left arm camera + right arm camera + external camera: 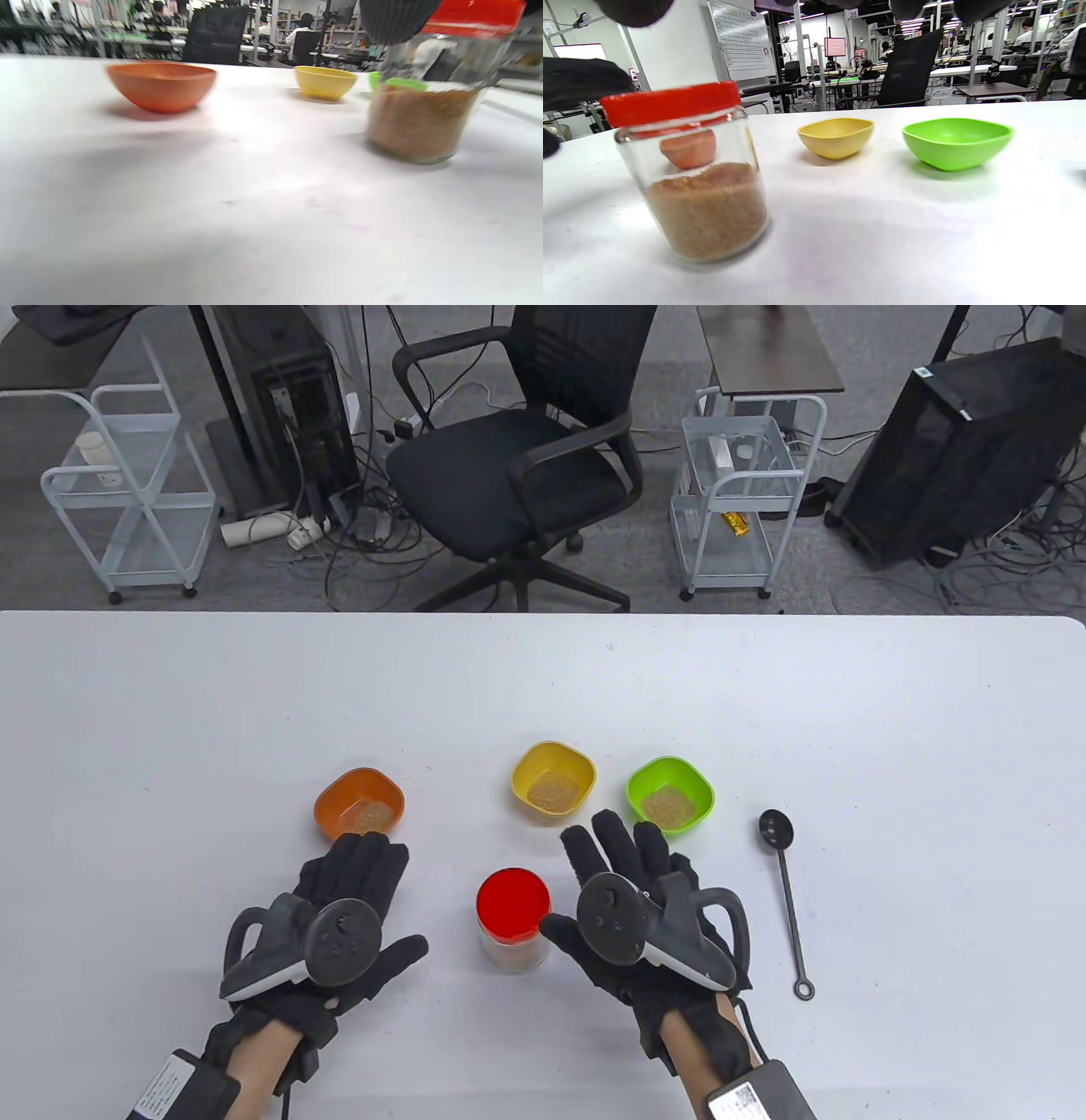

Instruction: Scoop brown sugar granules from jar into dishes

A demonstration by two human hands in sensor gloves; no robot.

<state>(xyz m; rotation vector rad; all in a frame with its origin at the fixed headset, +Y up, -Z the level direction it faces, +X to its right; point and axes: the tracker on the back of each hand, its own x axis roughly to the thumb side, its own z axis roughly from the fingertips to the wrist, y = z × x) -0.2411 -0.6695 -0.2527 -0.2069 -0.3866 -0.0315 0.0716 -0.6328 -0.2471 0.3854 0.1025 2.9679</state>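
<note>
A clear jar (512, 918) with a red lid stands on the white table, about half full of brown sugar; it also shows in the left wrist view (422, 118) and the right wrist view (700, 186). An orange dish (359, 804), a yellow dish (553, 777) and a green dish (669, 793) each hold some sugar. A black spoon (786, 887) lies on the table, right of the green dish. My left hand (361, 912) is open and flat, left of the jar. My right hand (624, 891) is open, right of the jar, holding nothing.
The table's far edge (543, 616) runs across the middle of the table view. Behind it stand an office chair (526, 458), two white carts and computer cases on the floor.
</note>
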